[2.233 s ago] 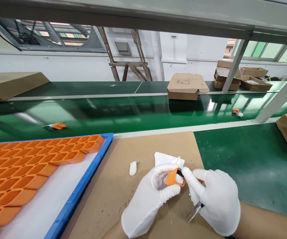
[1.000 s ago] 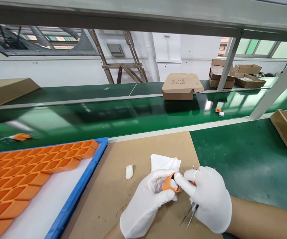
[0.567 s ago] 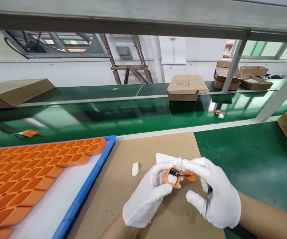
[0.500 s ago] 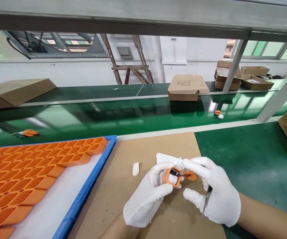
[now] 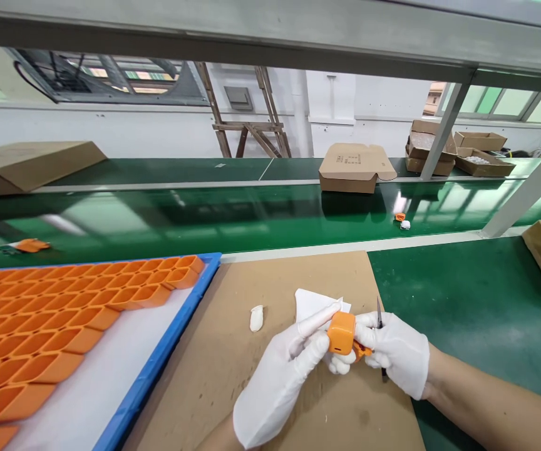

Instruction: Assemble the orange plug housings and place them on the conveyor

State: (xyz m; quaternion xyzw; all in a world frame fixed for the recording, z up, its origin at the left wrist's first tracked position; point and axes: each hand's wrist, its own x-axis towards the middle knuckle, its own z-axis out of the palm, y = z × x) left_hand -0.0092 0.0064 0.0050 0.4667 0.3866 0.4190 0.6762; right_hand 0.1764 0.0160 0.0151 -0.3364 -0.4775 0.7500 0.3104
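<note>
My left hand (image 5: 289,369), in a white glove, grips a small orange plastic housing (image 5: 342,333) by its side. The housing's closed, rounded face with a short slot is turned up, so its inside is hidden. Beside it, a smaller orange part (image 5: 361,351) is at the fingertips of my gloved right hand (image 5: 390,347). A slim pair of tweezers (image 5: 384,374), pointed and dark, is also held in that hand, standing roughly upright between the fingers. Behind the housing lies a white paper sheet (image 5: 308,304) on the cardboard.
A blue-edged tray (image 5: 158,369) with rows of orange shells (image 5: 68,341) stands at left. A small white piece (image 5: 256,318) lies on the cardboard mat (image 5: 237,282). Orange parts (image 5: 32,245) rest on the green belt (image 5: 233,216). Cardboard boxes (image 5: 355,168) stand beyond.
The housing has been turned over, from its open side with board and wires to its closed face. My right hand has come in beside it, and the tweezers now point upward.
</note>
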